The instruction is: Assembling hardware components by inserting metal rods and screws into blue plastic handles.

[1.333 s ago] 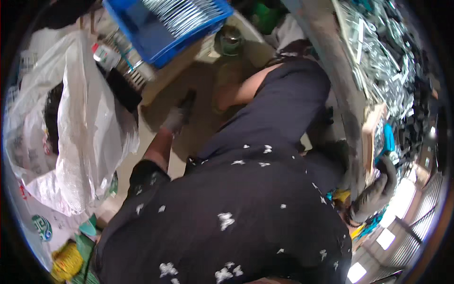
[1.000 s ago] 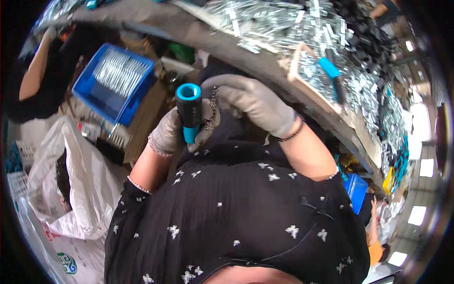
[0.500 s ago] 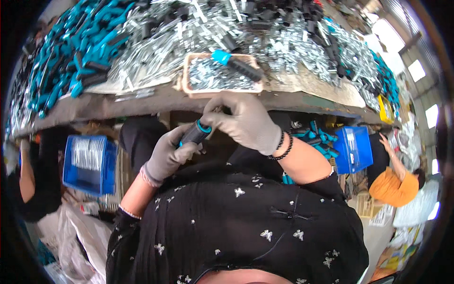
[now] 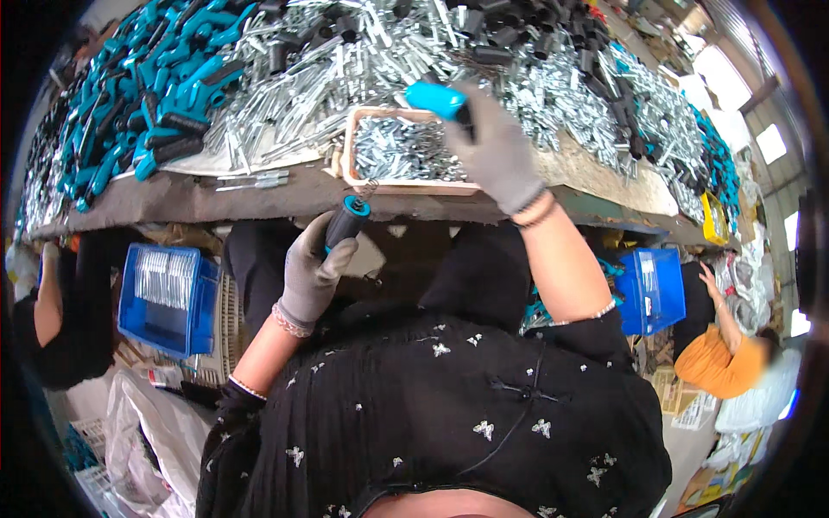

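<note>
My left hand (image 4: 309, 274), in a grey glove, is closed around a black handle (image 4: 347, 223) with a teal rim, held upright and slightly tilted below the table edge. A thin coil spring (image 4: 368, 192) sticks out of its open top. Above the table, my gloved right hand (image 4: 501, 154) grips a teal and black handle piece (image 4: 436, 98) by its dark end; the fingers are partly blurred. It hangs over the right side of a pale shallow tray (image 4: 349, 148) full of small metal parts.
Teal and black handles (image 4: 164, 95) are heaped at the left of the table, with metal rods (image 4: 319, 86) and black sleeves (image 4: 496, 39) beyond the tray. Blue bins stand left (image 4: 129, 293) and right (image 4: 635, 293). Co-workers sit at either side.
My right hand has left the black handle, moved up and right, and picked up the teal and black piece from the tray. A spring now shows in the handle in my left hand.
</note>
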Available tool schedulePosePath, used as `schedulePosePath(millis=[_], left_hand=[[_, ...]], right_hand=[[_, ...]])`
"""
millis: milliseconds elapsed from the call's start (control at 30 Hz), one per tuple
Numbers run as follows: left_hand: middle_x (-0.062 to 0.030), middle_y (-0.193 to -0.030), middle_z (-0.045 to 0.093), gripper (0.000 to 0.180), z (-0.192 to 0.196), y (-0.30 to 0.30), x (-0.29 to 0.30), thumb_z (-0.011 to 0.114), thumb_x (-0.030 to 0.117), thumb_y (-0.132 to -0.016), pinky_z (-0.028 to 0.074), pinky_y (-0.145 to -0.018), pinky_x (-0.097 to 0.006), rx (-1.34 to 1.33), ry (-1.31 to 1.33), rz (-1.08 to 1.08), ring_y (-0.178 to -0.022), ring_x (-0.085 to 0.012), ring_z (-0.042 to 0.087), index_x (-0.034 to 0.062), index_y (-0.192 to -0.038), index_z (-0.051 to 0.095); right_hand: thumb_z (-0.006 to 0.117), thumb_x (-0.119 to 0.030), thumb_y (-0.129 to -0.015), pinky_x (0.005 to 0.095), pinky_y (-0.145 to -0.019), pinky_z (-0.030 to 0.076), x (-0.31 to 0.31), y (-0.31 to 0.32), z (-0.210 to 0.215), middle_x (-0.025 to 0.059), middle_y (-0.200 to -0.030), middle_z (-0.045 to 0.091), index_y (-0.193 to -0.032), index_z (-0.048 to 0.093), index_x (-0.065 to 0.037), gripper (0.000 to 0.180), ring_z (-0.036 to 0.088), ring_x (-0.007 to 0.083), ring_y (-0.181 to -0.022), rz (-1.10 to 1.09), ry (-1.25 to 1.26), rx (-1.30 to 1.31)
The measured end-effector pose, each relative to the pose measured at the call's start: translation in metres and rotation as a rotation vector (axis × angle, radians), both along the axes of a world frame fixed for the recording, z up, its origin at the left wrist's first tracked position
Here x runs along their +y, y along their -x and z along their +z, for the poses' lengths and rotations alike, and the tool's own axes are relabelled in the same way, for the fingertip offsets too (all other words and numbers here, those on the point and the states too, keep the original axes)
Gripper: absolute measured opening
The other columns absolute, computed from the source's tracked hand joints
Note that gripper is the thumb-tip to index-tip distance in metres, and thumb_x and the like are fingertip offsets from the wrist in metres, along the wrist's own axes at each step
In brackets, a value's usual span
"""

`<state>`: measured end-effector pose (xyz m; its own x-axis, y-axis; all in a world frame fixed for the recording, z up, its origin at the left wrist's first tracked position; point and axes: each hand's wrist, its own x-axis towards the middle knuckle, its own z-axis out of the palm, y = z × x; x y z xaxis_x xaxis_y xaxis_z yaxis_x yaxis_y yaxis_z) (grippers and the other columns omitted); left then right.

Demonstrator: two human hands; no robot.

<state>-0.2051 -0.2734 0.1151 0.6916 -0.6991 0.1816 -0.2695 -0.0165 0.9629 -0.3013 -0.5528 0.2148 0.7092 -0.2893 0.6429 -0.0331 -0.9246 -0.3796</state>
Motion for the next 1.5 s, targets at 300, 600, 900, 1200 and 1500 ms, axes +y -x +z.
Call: schedulePosePath(millis=[300, 600, 900, 1200, 1500], left_hand=[[-0.0202, -0.098, 0.068, 0.05, 0.037, -0.004, 0.024, 0.072, 0.039, -0.088, 0.053, -0.076, -0.04, -0.459, -0.11, -0.024, -0.089, -0.0378, 0.068, 0.0011, -0.119, 0.062], [-0.0193, -0.101, 0.068, 0.052, 0.047, 0.005, 0.049, 0.076, 0.034, -0.087, 0.053, -0.08, -0.038, -0.484, -0.173, -0.184, -0.09, -0.0315, 0.068, -0.0015, -0.121, 0.06], [-0.0073, -0.092, 0.069, 0.044, 0.051, 0.0, 0.06, 0.071, 0.035, -0.093, 0.053, -0.076, -0.033, 0.054, -0.183, -0.678, -0.084, -0.0178, 0.065, 0.0002, -0.118, 0.063], [-0.0038, -0.087, 0.068, 0.06, 0.052, 0.0, 0.061, 0.069, 0.043, -0.092, 0.048, -0.054, -0.027, 0.396, -0.292, -0.787, -0.062, -0.0124, 0.062, 0.0069, -0.138, 0.056], [-0.0178, -0.095, 0.067, 0.048, 0.05, 0.033, 0.054, 0.08, 0.028, -0.081, 0.053, -0.07, -0.04, -0.509, -0.089, -0.196, -0.082, -0.0375, 0.068, 0.0031, -0.117, 0.061]], right_hand=[[0.069, -0.04, -0.092, 0.0317, -0.072, 0.048, 0.045, 0.035, 0.053, 0.0086, -0.084, 0.064, -0.111, 0.066, 0.0, 0.044, 0.058, 0.0122, -0.077, 0.353, -0.621, 0.531], [0.069, -0.041, -0.093, 0.0302, -0.067, 0.051, 0.065, 0.062, 0.052, 0.0055, -0.082, 0.065, -0.109, 0.066, -0.002, 0.042, 0.062, 0.0115, -0.071, 0.315, -0.71, 0.584], [0.078, -0.038, -0.078, 0.0335, -0.076, 0.051, 0.074, 0.072, 0.041, 0.0011, -0.105, 0.069, -0.111, 0.066, -0.014, 0.043, 0.064, 0.0182, -0.089, 0.658, 0.244, 0.318], [0.079, -0.024, -0.072, 0.0362, -0.066, 0.05, 0.076, 0.077, 0.046, 0.0039, -0.1, 0.071, -0.106, 0.066, -0.011, 0.039, 0.065, 0.0209, -0.079, 0.689, 0.41, 0.495], [0.049, -0.022, -0.101, 0.03, -0.081, 0.054, 0.09, 0.083, 0.04, 0.0142, -0.112, 0.07, -0.131, 0.057, 0.0, 0.038, 0.066, 0.0132, -0.091, 0.433, -0.843, 0.221]])
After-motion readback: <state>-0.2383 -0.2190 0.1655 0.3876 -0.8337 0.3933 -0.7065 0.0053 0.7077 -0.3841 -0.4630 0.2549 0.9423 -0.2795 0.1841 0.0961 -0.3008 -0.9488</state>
